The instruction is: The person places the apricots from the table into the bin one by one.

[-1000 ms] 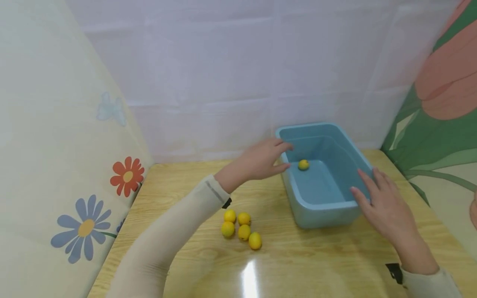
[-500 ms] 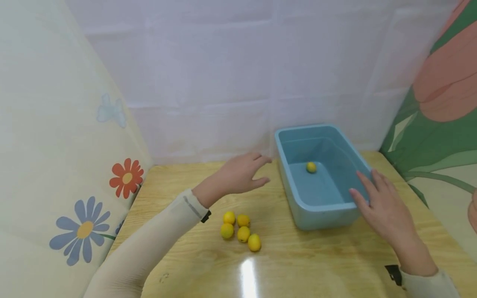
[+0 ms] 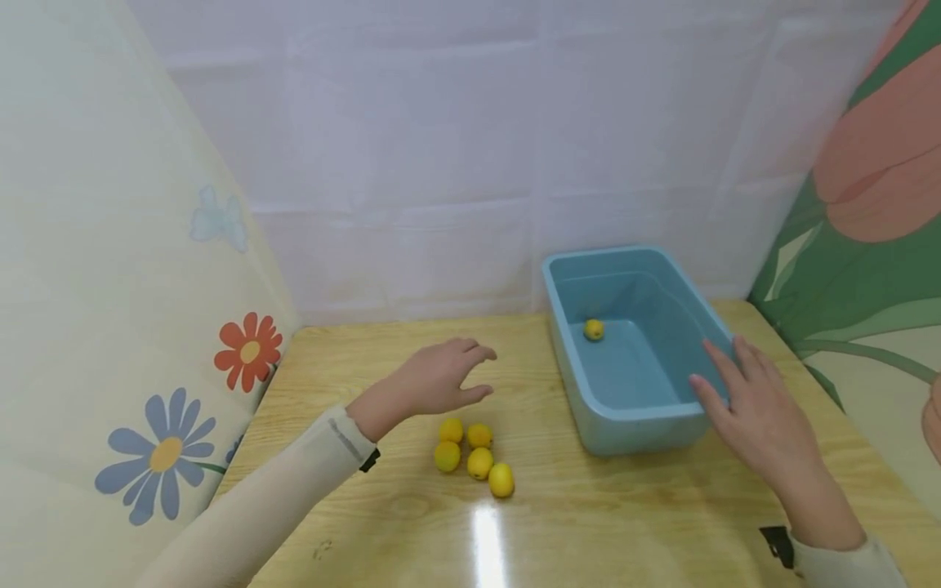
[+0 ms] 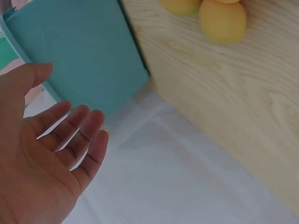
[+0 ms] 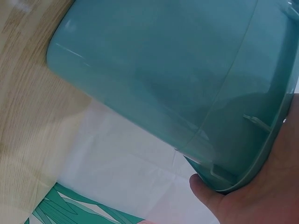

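My left hand [image 3: 439, 377] hovers over the table behind the small yellow fruits, thumb and fingers spread apart, with nothing in its grasp. In the left wrist view its palm [image 4: 42, 177] and loosely bent fingers show bare. Several lemon-like yellow fruits [image 3: 480, 463] lie clustered on the wood, left of a blue plastic bin [image 3: 638, 412]. One more such fruit [image 3: 594, 329] lies on the bin's floor by its left wall. My right hand [image 3: 760, 412] rests at the bin's near right corner, its extended fingers at the rim [image 5: 254, 175].
The light wooden table [image 3: 353, 506] meets a white cloth backdrop [image 3: 412, 163] at its far edge. A flower-printed panel [image 3: 88, 286] stands on the left, and a panel with green leaves and pink petals [image 3: 882, 204] on the right.
My left hand has moved left and toward me, from over the bin's left rim to near the fruit cluster. The fruit inside the bin has rolled right, then back left. My right hand stays put.
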Demonstrator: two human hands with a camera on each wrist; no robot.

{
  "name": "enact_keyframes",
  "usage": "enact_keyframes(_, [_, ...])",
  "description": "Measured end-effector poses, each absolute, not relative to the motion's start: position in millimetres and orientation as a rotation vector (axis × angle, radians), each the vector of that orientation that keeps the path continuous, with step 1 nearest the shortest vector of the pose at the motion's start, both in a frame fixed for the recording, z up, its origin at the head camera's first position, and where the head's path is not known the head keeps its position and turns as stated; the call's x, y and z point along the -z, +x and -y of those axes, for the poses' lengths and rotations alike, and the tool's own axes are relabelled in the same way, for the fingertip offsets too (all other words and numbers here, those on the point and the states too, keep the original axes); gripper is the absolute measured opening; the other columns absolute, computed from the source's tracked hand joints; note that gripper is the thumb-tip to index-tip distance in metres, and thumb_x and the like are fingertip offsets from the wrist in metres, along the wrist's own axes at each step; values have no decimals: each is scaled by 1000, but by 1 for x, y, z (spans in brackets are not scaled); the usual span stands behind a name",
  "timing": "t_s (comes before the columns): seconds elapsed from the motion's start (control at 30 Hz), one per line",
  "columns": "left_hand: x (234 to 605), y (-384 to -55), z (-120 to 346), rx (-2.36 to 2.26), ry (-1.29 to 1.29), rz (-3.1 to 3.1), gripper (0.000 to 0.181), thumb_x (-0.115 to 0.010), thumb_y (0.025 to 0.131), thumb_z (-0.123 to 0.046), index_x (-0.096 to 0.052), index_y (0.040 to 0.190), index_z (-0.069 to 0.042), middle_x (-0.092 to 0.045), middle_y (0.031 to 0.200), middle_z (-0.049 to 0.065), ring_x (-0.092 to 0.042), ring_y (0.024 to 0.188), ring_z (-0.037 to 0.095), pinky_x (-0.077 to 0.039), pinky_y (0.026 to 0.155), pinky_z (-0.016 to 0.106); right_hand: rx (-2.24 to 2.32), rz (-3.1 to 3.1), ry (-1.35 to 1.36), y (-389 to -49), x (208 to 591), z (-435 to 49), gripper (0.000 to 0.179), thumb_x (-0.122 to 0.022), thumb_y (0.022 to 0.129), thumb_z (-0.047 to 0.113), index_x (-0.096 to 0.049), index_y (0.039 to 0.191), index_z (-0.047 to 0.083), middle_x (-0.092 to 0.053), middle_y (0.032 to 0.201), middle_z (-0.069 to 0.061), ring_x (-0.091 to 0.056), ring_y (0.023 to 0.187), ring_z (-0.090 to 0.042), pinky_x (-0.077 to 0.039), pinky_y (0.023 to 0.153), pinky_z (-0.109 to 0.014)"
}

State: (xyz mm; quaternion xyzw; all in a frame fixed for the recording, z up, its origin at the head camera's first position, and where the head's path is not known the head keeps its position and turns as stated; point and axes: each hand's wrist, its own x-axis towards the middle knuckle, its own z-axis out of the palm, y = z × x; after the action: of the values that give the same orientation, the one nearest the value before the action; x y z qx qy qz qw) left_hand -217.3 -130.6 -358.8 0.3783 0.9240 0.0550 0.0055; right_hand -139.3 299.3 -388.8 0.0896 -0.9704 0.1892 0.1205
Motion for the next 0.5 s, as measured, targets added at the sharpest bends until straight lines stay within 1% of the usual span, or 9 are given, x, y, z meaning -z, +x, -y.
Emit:
enact_keyframes(0.17, [372, -215, 143, -204, 1140, -2870, 51, -65, 98, -42, -59, 138, -11, -63, 130, 6, -64, 110, 21, -55, 92, 38, -555, 2845, 253, -140, 390, -299, 66, -41, 108, 45, -29, 159, 5, -12, 162, -35, -12, 147, -55, -16, 112, -73])
enact_keyframes(0.33, [385, -213, 152, -195, 1060, -2830, 49, -64, 99, -43, -59, 138, -13, -63, 131, 5, -63, 111, 20, -55, 93, 38, -559, 2848, 247, -140, 389, -298, 67, -41, 108, 46, -29, 159, 5, -13, 162, -35, -12, 147, -55, -16, 112, -73])
enact_keyframes(0.5, [397, -212, 158, -211, 1008, -2790, 47, -64, 99, -39, -60, 137, -11, -63, 131, 6, -62, 114, 23, -54, 95, 41, -567, 2855, 239, -140, 386, -297, 67, -41, 108, 46, -28, 159, 4, -12, 162, -35, -12, 147, -55, -15, 114, -72])
